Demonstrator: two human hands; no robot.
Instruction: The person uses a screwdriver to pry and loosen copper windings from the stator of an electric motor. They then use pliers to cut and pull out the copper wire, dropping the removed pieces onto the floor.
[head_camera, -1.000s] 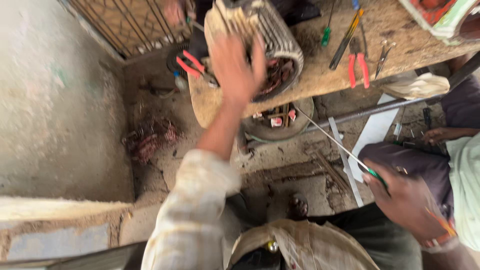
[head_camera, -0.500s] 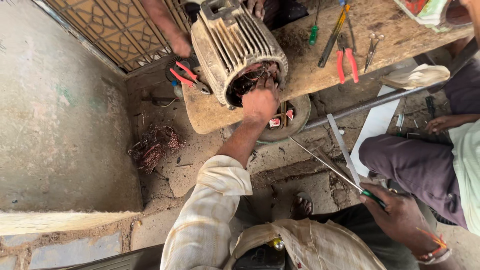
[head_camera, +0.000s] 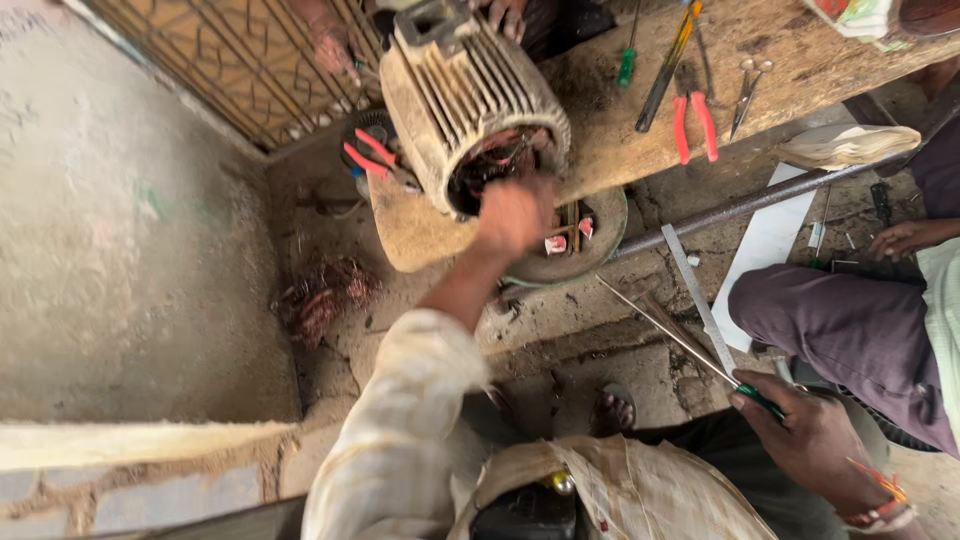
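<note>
A ribbed, dirty cream electric motor housing (head_camera: 470, 90) lies on its side on a wooden bench (head_camera: 620, 130), its open end with copper windings facing me. My left hand (head_camera: 515, 215), reaching out from a cream sleeve, is curled at the lower rim of that opening, fingers hooked into it. At the lower right, my right hand (head_camera: 810, 440) grips a long thin screwdriver (head_camera: 700, 355) by its green handle, shaft pointing up-left over the floor. Another person's hands (head_camera: 505, 12) rest on the motor's far end.
Red-handled pliers (head_camera: 690, 120), a green screwdriver (head_camera: 627, 60) and other tools lie on the bench. A round metal cover (head_camera: 590, 250), a steel rod (head_camera: 740, 205), a metal ruler (head_camera: 700, 300) and tangled copper wire (head_camera: 320, 295) are below. A seated person in purple trousers (head_camera: 840, 330) is at right.
My left hand came down from the motor's top, where its fingers were spread, to the open end, and curled shut there. My right hand kept the screwdriver; the view shifted.
</note>
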